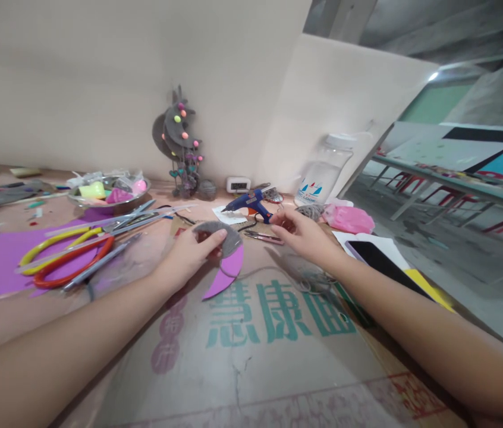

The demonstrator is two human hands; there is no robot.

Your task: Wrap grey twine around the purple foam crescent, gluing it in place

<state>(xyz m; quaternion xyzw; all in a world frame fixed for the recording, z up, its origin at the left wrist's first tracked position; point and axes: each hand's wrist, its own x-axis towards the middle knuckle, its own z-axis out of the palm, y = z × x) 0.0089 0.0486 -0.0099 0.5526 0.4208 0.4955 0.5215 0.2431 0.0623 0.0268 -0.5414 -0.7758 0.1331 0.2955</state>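
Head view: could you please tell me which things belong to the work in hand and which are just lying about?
In hand: grey and purple crescent, held by the left hand; blue glue gun, nearest the right hand.
Lying about: red scissors, bowl, bottle, phone.

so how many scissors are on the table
2: a yellow-handled pair and a red-handled pair, side by side, left of the left hand that holds the crescent. Others may be hidden in the clutter.
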